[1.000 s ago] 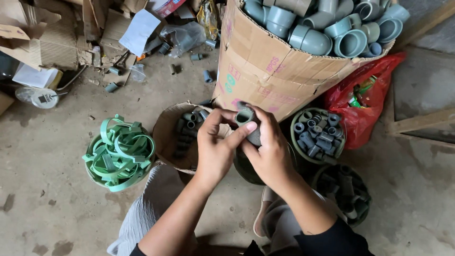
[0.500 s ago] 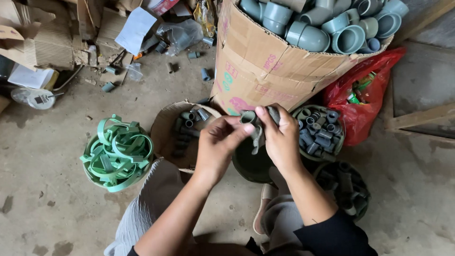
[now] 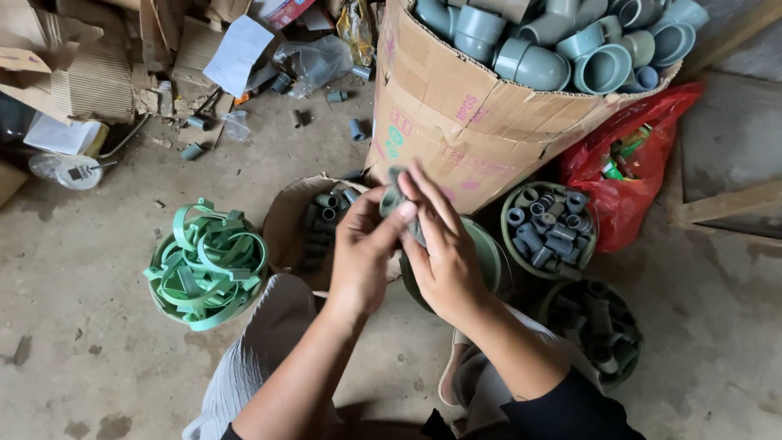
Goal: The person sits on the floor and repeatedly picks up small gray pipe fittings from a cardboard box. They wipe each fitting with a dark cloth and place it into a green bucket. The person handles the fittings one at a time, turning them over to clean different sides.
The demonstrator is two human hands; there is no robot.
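Observation:
My left hand [image 3: 364, 259] and my right hand [image 3: 440, 248] meet above a green bowl [image 3: 489, 259], fingertips pinched together on a small grey-green plastic fitting [image 3: 393, 198]. The fitting is mostly hidden by my fingers. To the left of my hands sits a cardboard tub [image 3: 285, 224] with small grey pipe couplers. At the right a green bowl of grey couplers [image 3: 548, 228] stands beside another dark bowl of fittings [image 3: 599, 330].
A large cardboard box [image 3: 456, 122] full of big grey pipe elbows stands behind my hands. A bowl of green plastic clamps [image 3: 206, 265] is at the left. A red plastic bag [image 3: 631, 175] lies at the right. Cardboard scraps and loose fittings litter the concrete floor at the back left.
Both hands have stayed together on the fitting and shifted slightly, my right fingers stretching out over it. The view has tilted a little.

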